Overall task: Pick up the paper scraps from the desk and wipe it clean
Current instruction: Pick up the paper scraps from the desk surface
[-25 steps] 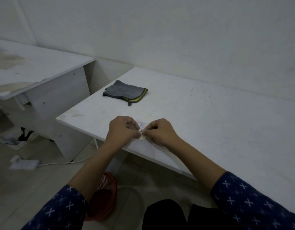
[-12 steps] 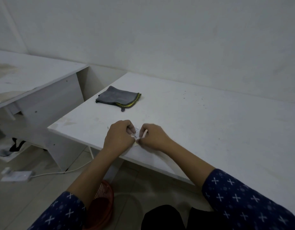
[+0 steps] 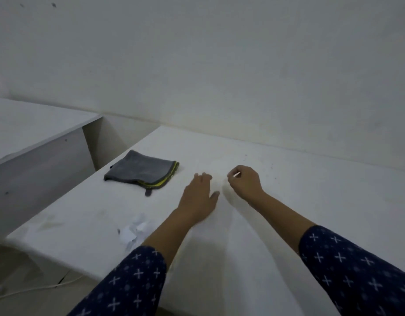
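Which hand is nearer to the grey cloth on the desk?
Left. The left hand is open just right of the cloth; the right hand, pinching a paper scrap, is farther right, beyond it.

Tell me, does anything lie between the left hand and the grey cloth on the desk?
Nothing visible does. Only bare desk separates the left hand from the grey cloth; the paper scraps lie nearer the front edge.
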Tool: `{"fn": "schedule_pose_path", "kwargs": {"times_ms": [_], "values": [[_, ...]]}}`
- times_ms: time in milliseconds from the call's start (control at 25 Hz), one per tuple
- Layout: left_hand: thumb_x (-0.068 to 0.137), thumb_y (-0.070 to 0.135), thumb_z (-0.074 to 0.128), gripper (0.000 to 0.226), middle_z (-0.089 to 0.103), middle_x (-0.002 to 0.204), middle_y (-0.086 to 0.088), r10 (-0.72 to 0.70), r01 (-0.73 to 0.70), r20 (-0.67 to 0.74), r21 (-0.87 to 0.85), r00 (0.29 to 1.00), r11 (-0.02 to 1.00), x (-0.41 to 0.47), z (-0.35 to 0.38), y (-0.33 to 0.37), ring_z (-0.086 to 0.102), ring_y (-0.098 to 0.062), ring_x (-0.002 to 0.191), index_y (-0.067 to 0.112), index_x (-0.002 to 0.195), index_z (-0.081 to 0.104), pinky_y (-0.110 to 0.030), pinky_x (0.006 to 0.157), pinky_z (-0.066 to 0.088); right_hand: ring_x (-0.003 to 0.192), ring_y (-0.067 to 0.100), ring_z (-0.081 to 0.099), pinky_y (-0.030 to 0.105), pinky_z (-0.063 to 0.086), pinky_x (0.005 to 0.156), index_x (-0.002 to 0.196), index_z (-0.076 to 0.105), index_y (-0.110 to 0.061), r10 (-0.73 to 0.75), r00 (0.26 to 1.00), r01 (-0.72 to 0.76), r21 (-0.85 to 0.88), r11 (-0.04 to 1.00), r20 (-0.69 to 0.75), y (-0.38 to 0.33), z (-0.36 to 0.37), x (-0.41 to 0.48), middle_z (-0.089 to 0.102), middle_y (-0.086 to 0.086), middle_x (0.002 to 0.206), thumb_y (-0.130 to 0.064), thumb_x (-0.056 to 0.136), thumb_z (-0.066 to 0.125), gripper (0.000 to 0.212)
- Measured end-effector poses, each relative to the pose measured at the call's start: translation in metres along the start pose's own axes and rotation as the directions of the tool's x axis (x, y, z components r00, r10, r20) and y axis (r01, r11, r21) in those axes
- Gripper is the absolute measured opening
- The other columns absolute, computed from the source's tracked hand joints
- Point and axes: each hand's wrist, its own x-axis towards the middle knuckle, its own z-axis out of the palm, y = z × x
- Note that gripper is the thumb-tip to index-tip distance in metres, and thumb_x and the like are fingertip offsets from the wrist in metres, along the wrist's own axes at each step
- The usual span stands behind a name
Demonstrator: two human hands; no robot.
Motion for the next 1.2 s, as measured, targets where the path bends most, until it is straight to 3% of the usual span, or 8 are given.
{"fn": "schedule_pose_path", "kwargs": {"times_ms": [120, 280, 360, 440, 640, 800, 1200], "values": [[0.098, 0.044, 0.028, 0.064, 0.007, 0.158, -0.012, 0.001, -0.01, 0.046, 0.203, 0.999, 0.979, 0.02, 0.019, -0.011, 0.0, -0.026, 0.146, 0.007, 0.148, 0.012, -0.034, 0.117, 0.002, 0.09, 0.021, 0.058, 0.024, 0.04, 0.074, 0.094, 0.066, -0.011, -0.003, 1.0, 0.002, -0.065, 0.998, -0.007, 0.018, 0.01, 0.052, 0.065, 0.007, 0.1, -0.011, 0.085, 0.053, 0.016], [0.092, 0.049, 0.013, 0.07, 0.015, 0.156, -0.013, 0.049, -0.041, -0.04, 0.193, 0.998, 0.98, 0.025, 0.03, -0.017, 0.006, -0.024, 0.145, 0.005, 0.146, 0.019, -0.031, 0.116, -0.001, 0.12, 0.029, 0.049, 0.032, 0.038, 0.099, 0.119, 0.06, -0.011, -0.081, 0.996, 0.085, -0.226, 0.97, 0.027, 0.025, 0.034, 0.116, 0.055, 0.013, 0.127, -0.018, 0.092, 0.049, 0.029], [0.087, 0.048, 0.011, 0.073, 0.02, 0.155, -0.013, 0.057, -0.046, -0.059, 0.183, 0.997, 0.982, 0.024, 0.03, -0.016, 0.01, -0.025, 0.145, 0.006, 0.145, 0.022, -0.031, 0.116, 0.002, 0.123, 0.03, 0.043, 0.039, 0.037, 0.103, 0.126, 0.055, -0.014, -0.126, 0.989, 0.146, -0.391, 0.909, 0.076, 0.024, 0.046, 0.136, 0.049, 0.012, 0.131, -0.023, 0.095, 0.045, 0.034], [0.089, 0.044, 0.017, 0.068, 0.02, 0.155, -0.012, 0.054, -0.043, -0.055, 0.18, 0.997, 0.983, 0.026, 0.031, -0.017, 0.011, -0.024, 0.145, 0.007, 0.146, 0.022, -0.031, 0.117, 0.004, 0.117, 0.03, 0.047, 0.041, 0.042, 0.099, 0.121, 0.059, -0.009, -0.175, 0.981, 0.194, -0.48, 0.855, 0.085, 0.021, 0.052, 0.15, 0.051, 0.013, 0.125, -0.024, 0.096, 0.045, 0.033], [0.098, 0.037, 0.029, 0.058, 0.016, 0.156, -0.011, 0.055, -0.042, -0.075, 0.166, 0.996, 0.985, 0.027, 0.031, -0.018, 0.007, -0.022, 0.145, 0.008, 0.147, 0.019, -0.03, 0.117, 0.003, 0.094, 0.024, 0.063, 0.027, 0.046, 0.077, 0.093, 0.07, -0.004, -0.145, 0.989, 0.143, -0.349, 0.926, 0.021, 0.02, 0.057, 0.168, 0.067, 0.011, 0.102, -0.015, 0.087, 0.061, 0.015], [0.098, 0.037, 0.029, 0.058, 0.016, 0.156, -0.01, 0.059, -0.046, -0.073, 0.171, 0.996, 0.984, 0.026, 0.031, -0.017, 0.006, -0.021, 0.146, 0.008, 0.147, 0.018, -0.03, 0.117, 0.002, 0.091, 0.026, 0.064, 0.026, 0.046, 0.071, 0.095, 0.068, 0.002, -0.114, 0.991, 0.13, -0.342, 0.931, 0.067, 0.019, 0.058, 0.177, 0.068, 0.015, 0.099, -0.011, 0.086, 0.063, 0.017], [0.099, 0.038, 0.026, 0.058, 0.012, 0.157, -0.008, 0.051, -0.043, -0.049, 0.163, 0.997, 0.986, 0.023, 0.029, -0.015, 0.004, -0.017, 0.146, 0.011, 0.148, 0.014, -0.026, 0.115, -0.002, 0.092, 0.028, 0.062, 0.027, 0.046, 0.072, 0.093, 0.063, 0.006, -0.061, 0.994, 0.089, -0.325, 0.942, 0.095, 0.022, 0.056, 0.182, 0.064, 0.017, 0.095, -0.004, 0.088, 0.05, 0.017]]}}
